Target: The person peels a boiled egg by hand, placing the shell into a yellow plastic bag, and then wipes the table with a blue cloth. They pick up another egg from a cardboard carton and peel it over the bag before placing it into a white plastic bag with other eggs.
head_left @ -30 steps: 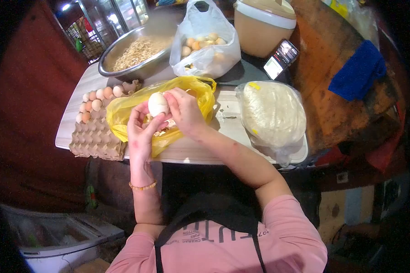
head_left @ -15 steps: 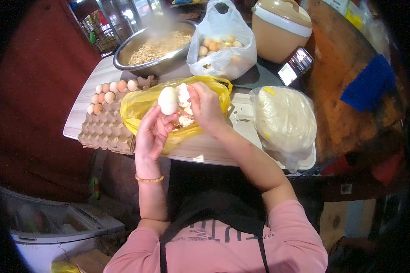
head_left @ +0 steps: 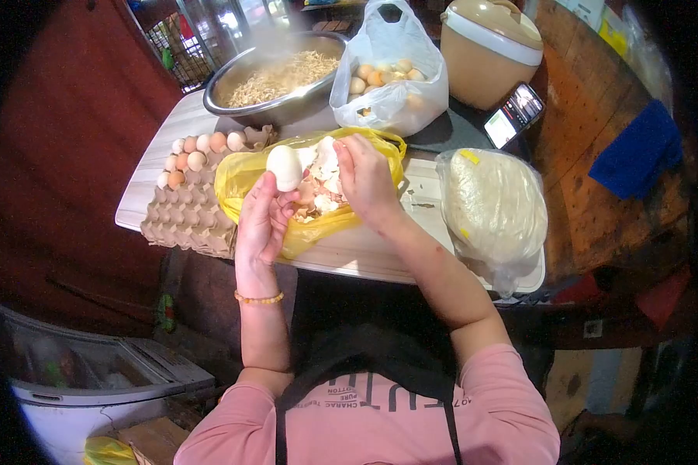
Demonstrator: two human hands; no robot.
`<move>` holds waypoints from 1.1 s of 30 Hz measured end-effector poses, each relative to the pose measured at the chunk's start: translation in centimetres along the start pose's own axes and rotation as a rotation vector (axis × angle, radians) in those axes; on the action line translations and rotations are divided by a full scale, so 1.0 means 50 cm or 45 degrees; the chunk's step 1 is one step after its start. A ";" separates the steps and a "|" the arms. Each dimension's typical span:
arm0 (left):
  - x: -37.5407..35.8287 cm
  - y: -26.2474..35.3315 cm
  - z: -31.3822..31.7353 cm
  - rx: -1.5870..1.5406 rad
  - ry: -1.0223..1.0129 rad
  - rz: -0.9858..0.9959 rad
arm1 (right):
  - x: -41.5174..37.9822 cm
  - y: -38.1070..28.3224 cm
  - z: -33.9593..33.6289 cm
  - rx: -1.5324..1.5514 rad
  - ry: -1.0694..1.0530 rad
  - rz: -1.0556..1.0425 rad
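A smooth white peeled egg is held up in the fingertips of my left hand. To its right, my right hand pinches a large piece of eggshell, apart from the egg. Both hands are over an open yellow plastic bag. Broken brown and white shells lie in the bag below the fingers. Left of the bag is a cardboard egg tray, with several unpeeled eggs in its far rows.
Steam rises from a metal bowl of shredded food at the back. Beside it stand a white plastic bag of eggs and a beige lidded container. A phone leans there. At right are a wrapped pale bundle and a blue cloth.
My right hand has moved slightly right with the eggshell piece, widening the gap to the egg. More of the broken shells in the bag shows. The whole view has shifted slightly.
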State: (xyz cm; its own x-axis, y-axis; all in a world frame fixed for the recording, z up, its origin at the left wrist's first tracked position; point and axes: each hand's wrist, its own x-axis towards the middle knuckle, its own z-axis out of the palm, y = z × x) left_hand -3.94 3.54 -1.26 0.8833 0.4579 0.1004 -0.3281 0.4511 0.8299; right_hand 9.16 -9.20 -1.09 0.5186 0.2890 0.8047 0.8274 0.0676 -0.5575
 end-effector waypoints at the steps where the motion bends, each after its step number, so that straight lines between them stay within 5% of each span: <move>1: -0.002 0.004 0.002 -0.106 -0.043 -0.004 | 0.000 0.009 0.003 0.000 0.002 0.000; 7: -0.006 0.018 -0.009 -0.222 -0.102 0.041 | 0.002 0.024 -0.004 -0.096 -0.162 0.152; 9: -0.006 0.019 -0.008 -0.196 -0.099 0.032 | 0.004 0.018 0.010 0.043 -0.087 -0.118; 13: -0.009 0.006 0.027 -0.038 -0.015 0.023 | 0.000 -0.010 0.010 0.125 -0.084 -0.125; 19: 0.000 -0.014 0.043 0.070 -0.073 -0.035 | -0.009 -0.028 0.005 0.330 -0.167 0.078; 33: -0.008 -0.007 0.053 0.067 -0.045 -0.072 | -0.014 -0.033 0.003 -0.094 -0.010 -0.315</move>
State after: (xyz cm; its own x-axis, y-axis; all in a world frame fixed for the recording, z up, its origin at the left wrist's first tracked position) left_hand -3.30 1.13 -0.14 0.9115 0.4051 0.0710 -0.2601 0.4341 0.8625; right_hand 7.41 -9.38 -0.80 0.2970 0.2793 0.9131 0.9425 0.0677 -0.3273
